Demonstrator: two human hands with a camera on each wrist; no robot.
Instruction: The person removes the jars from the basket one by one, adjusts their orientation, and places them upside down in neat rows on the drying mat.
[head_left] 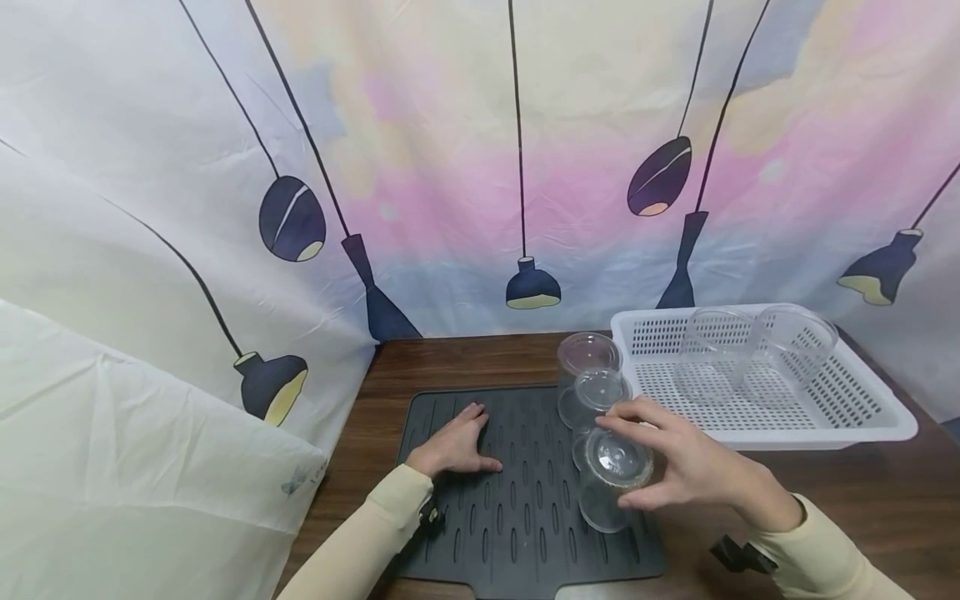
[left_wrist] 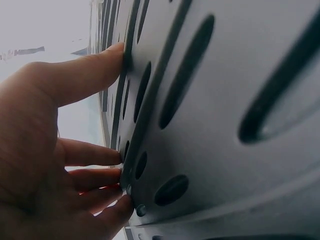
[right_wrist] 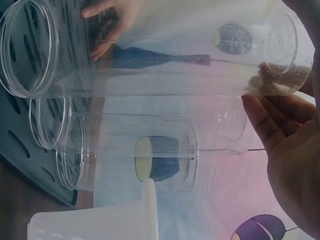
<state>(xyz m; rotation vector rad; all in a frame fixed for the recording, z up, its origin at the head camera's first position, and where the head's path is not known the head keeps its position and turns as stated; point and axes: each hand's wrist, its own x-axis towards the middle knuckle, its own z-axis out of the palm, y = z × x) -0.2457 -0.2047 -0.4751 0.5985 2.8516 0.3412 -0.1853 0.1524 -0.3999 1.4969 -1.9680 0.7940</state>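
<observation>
A tall clear jar stands upside down at the right side of the dark grey drying mat. My right hand grips it near its upturned base, thumb on the near side and fingers on the far side. In the right wrist view the jar has its ringed mouth against the mat. Two more clear jars, a middle one and a shorter far one, stand in a row behind it. On the left part of the mat, my left hand rests with fingers spread and fingertips touching the ridged surface.
A white perforated basket stands at the back right, close beside the jars. Inside it are two large clear containers, a left one and a right one. Brown wooden table surrounds the mat, and a lamp-printed cloth hangs behind.
</observation>
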